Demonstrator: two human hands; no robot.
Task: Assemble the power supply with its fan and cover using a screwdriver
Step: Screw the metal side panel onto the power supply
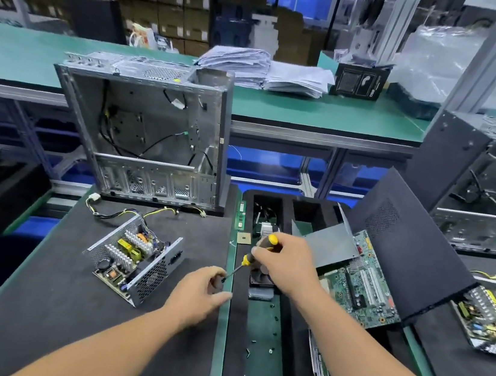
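Item 1. Power supply (132,262): lay uncovered on the dark mat of the worktop (36,302) at 9 o'clock from the hands, well apart from them; heat sinks and coils were exposed, and its yellow-and-black cable bundle (130,211) trailed toward 12 o'clock.

Item 2. Screwdriver (255,256): yellow-and-black handle, slanted, tip pointing to 7 o'clock. The right hand (285,263) had its grip clamped round the handle, hiding most of it.

Item 3. Left hand (199,296): fingers curled, fingertips meeting the screwdriver tip. Something small and dark seemed pinched there; too small to identify, so whether the grip held anything could not be told.

Item 4. Foam tray (232,359): at 3 o'clock from the power supply, with loose screws (270,350) scattered in its lower compartment. A dark part under the right hand was mostly hidden; possibly the fan, could not be told.

Item 5. Grey metal cover (332,244): leaned tilted at 1 o'clock from the right hand, over a green motherboard (363,293).

Item 6. Open computer case (149,134): stood upright at 12 o'clock from the power supply.

Item 7. Second power supply (492,321): at the far 3 o'clock edge, cut off by the frame.
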